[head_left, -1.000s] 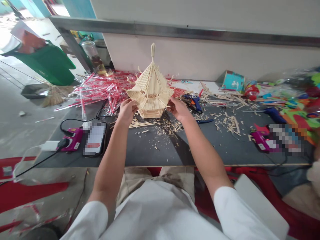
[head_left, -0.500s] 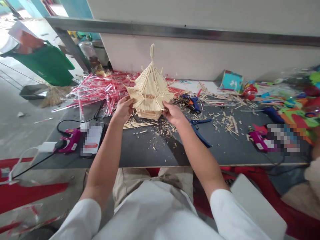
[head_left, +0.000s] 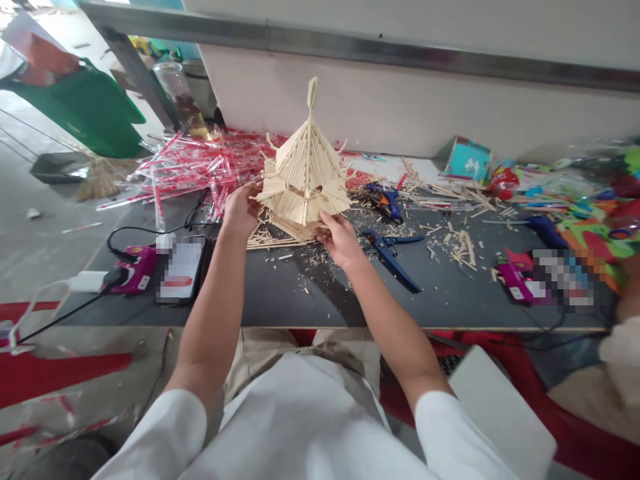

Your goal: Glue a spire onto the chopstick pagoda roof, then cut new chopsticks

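A pale pagoda model [head_left: 306, 172] made of thin wooden sticks is held up above the dark tabletop [head_left: 310, 297], tilted slightly. My left hand [head_left: 242, 209] grips its lower left eave, fingers closed on it. My right hand [head_left: 338, 237] holds the base from below on the right, fingers curled around the edge. A bundle of loose sticks [head_left: 267, 239] and wood shavings lie under the model.
Blue cutting pliers [head_left: 391, 251] lie just right of my right hand. A blue glue gun [head_left: 387, 199] sits behind. Red-and-clear wrappers [head_left: 190, 173] pile at the back left. A phone [head_left: 179, 269] and a pink device [head_left: 131, 269] with cables lie at left; colourful craft clutter [head_left: 580, 220] at right.
The model has been lifted and turned a little. My right hand slid from its right side to beneath the base. The blue pliers, hidden under my arm before, now show.
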A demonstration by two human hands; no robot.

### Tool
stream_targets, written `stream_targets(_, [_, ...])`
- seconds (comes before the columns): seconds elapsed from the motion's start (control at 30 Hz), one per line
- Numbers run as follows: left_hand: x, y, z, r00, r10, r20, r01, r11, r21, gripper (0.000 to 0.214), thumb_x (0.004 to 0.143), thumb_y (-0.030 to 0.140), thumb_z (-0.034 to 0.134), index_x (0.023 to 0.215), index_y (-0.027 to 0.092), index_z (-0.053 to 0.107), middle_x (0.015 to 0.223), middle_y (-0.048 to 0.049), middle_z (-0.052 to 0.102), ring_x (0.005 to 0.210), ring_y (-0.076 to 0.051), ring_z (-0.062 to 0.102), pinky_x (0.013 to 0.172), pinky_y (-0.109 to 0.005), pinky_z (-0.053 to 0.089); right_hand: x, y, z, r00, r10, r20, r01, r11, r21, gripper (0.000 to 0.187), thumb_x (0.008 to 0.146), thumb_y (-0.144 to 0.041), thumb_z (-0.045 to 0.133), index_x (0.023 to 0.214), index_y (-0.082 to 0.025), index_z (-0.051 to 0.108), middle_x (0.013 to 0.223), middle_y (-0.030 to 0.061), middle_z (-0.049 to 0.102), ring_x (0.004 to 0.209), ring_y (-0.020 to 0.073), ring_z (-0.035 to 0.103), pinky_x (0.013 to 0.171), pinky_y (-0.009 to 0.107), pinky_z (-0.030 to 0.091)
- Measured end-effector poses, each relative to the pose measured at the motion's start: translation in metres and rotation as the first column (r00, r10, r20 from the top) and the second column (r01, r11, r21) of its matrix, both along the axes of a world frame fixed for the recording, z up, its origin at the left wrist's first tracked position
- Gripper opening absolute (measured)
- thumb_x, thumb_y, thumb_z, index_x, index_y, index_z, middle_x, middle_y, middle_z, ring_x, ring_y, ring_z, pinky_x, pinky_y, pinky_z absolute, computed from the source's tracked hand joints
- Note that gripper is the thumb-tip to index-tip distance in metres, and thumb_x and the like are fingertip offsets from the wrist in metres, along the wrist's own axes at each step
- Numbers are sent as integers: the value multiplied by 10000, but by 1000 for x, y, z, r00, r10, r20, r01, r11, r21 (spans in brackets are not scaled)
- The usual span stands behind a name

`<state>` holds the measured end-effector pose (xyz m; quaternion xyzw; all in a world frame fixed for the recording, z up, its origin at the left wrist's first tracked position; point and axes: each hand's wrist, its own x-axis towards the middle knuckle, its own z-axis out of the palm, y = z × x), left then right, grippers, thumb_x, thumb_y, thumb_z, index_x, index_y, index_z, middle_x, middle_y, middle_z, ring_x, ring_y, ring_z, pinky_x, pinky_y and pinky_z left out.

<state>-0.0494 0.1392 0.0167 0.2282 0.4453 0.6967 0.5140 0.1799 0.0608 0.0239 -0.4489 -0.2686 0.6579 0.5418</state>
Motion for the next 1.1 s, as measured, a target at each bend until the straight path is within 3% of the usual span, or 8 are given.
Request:
stream_targets(0.2, [0, -40, 5, 995, 79, 54, -77, 996, -39, 122, 800, 130, 646, 704, 183, 592, 683, 1, 638, 596, -77, 605, 574, -177, 487, 3, 0, -3, 1000, 7, 7, -7, 1000, 12, 425, 690, -382, 906, 880, -227, 559, 802, -69, 646, 614, 65, 650, 506, 181, 490])
stream_targets(0.3, [15, -65, 2, 995, 67, 69, -64, 997, -41, 81, 775, 140, 640, 723, 173, 588, 689, 10, 606, 548, -67, 551, 523, -187, 430, 3, 0, -5, 1000, 7, 8, -7, 1000, 17, 434, 692, -400, 907, 879, -231, 554, 801, -69, 652, 603, 62, 647, 512, 180, 504])
stream_targets(0.43, [41, -84, -1, 997, 3, 72, -1, 999, -35, 90, 765, 204, 687, 774, 170, 604, 769, -13, 640, 654, -104, 640, 587, -214, 470, 3, 1, -5, 999, 13, 30, -14, 1000, 20, 440, 683, -417, 916, 862, -229, 561, 804, -61, 666, 607, 63, 643, 509, 176, 502])
stream_targets(0.63, [63, -79, -3, 994, -57, 90, 62, 997, -49, 221, 762, 258, 790, 776, 189, 581, 744, 5, 608, 704, -124, 661, 721, -262, 530, 17, -1, -1, 990, 59, 124, -62, 998, 22, 331, 732, -395, 876, 885, -209, 650, 933, 4, 733, 753, 100, 693, 539, 183, 524])
stream_targets(0.73, [68, -77, -2, 989, -97, 108, 102, 994, -44, 255, 763, 270, 819, 754, 187, 579, 700, 15, 583, 660, -116, 630, 736, -279, 543, 37, -4, -3, 976, 93, 199, -96, 995, 4, 295, 737, -365, 874, 908, -199, 699, 974, 27, 752, 748, 115, 693, 577, 218, 560])
stream_targets(0.83, [71, -76, -1, 985, -120, 123, 127, 991, -50, 283, 762, 278, 844, 742, 189, 576, 680, 13, 584, 642, -117, 620, 747, -289, 556, 62, -3, -9, 953, 79, 294, -80, 997, -10, 265, 719, -332, 888, 864, -180, 726, 905, 37, 752, 714, 133, 687, 521, 216, 515])
stream_targets(1.0, [74, -70, 2, 974, -165, 156, 178, 982, -71, 277, 805, 322, 831, 790, 199, 583, 646, 16, 579, 578, -135, 613, 706, -330, 577, 98, 30, -13, 917, -97, 388, 81, 995, 57, 201, 755, -237, 844, 708, -173, 660, 660, -25, 651, 625, 102, 590, 498, 195, 447])
stream_targets(1.1, [75, -67, 1, 972, -175, 159, 189, 979, -79, 263, 837, 335, 804, 830, 202, 577, 645, 15, 591, 537, -136, 607, 667, -333, 586, 110, 61, -7, 921, -147, 360, 121, 988, 94, 177, 837, -242, 776, 734, -183, 645, 672, -37, 663, 644, 94, 591, 535, 193, 453])
